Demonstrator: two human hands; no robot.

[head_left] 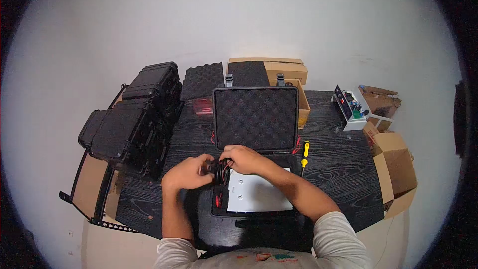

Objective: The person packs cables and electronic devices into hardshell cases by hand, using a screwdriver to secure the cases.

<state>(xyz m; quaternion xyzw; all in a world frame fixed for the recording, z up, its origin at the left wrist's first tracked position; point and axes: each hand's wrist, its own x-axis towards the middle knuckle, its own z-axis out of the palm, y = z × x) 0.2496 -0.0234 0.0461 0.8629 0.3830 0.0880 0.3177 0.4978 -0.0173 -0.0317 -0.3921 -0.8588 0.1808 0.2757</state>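
Observation:
An opened black hard case point(219, 213) lies in front of me, its lid point(256, 117) raised and lined with egg-crate foam. A white metal box point(261, 194) sits inside the case. At the case's left side, a bundle of black cable point(220, 173) is between my two hands. My left hand point(188, 173) is closed on the bundle's left side. From above, my right hand point(241, 159) pinches the bundle, with its forearm crossing over the white box. A red lead point(218, 200) lies in the case below the hands. The fingertips are partly hidden among the dark cable.
A yellow-handled screwdriver point(305, 154) lies right of the case. Stacked black cases point(132, 124) stand at left, with a foam sheet point(203, 79) behind. An opened white device with circuit boards point(352, 109) and a cardboard box point(396, 169) are at right. A red object point(203, 106) lies behind the lid.

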